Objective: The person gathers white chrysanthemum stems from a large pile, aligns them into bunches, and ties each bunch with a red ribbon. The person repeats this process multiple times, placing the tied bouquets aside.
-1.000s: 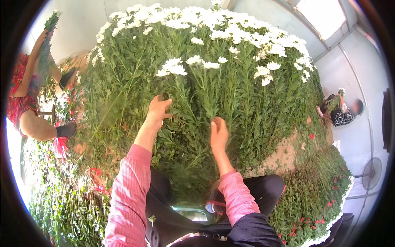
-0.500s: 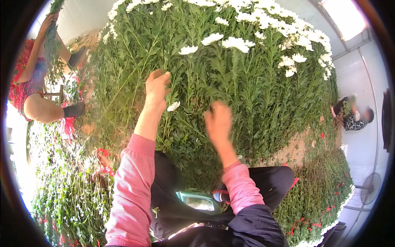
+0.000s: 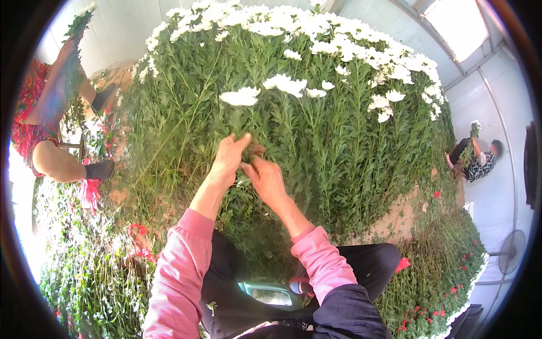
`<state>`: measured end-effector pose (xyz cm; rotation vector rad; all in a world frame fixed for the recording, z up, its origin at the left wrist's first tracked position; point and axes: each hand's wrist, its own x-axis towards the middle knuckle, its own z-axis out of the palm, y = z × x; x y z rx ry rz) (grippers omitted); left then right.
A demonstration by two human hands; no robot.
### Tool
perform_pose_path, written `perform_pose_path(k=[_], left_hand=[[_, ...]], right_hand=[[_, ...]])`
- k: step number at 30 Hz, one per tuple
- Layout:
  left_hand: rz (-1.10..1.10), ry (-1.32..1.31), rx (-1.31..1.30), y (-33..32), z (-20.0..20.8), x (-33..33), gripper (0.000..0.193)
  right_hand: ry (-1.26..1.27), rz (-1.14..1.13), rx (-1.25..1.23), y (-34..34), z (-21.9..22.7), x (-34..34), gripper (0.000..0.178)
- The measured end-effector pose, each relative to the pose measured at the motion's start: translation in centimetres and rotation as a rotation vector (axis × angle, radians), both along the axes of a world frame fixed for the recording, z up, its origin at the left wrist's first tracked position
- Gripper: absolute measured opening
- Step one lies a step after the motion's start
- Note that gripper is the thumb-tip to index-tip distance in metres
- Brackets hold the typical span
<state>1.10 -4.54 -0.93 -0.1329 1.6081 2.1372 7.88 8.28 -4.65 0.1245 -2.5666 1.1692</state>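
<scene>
My left hand (image 3: 227, 157) is closed around the leafy stem of a white chrysanthemum (image 3: 240, 96), whose bloom stands above my fingers. Right up against it, my right hand (image 3: 267, 177) has its fingers curled in on the same stem, partly hidden behind the knuckles. Just beyond both hands rises a large pile of cut chrysanthemum stems (image 3: 322, 147), green and leafy. More white blooms (image 3: 288, 85) lie close behind the held one, and a dense band of white flower heads (image 3: 350, 45) tops the pile.
A pale green plastic stool or frame (image 3: 271, 294) lies between my legs. More stems spread at lower left (image 3: 96, 265) and lower right (image 3: 429, 277), with red ties (image 3: 138, 231) among them. One person (image 3: 42, 113) sits at far left, another (image 3: 480, 161) at far right, near a fan (image 3: 511, 253).
My hands have come together from apart, the right one moving left. A white chrysanthemum now stands in my left hand. The view has tipped slightly upward.
</scene>
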Motion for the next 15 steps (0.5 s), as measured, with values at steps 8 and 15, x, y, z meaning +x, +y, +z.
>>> perform_pose_path(k=[8, 15], left_hand=[[0.308, -0.230, -0.054, 0.6, -2.4, -2.7, 0.039], [0.229, -0.296, -0.033, 2.3, -5.5, -3.1, 0.053]], right_hand=[[-0.323, -0.154, 0.468, 5.8, -8.3, -1.9, 0.035], [-0.037, -0.169, 0.116, 3.2, -4.5, 1.0, 0.027]])
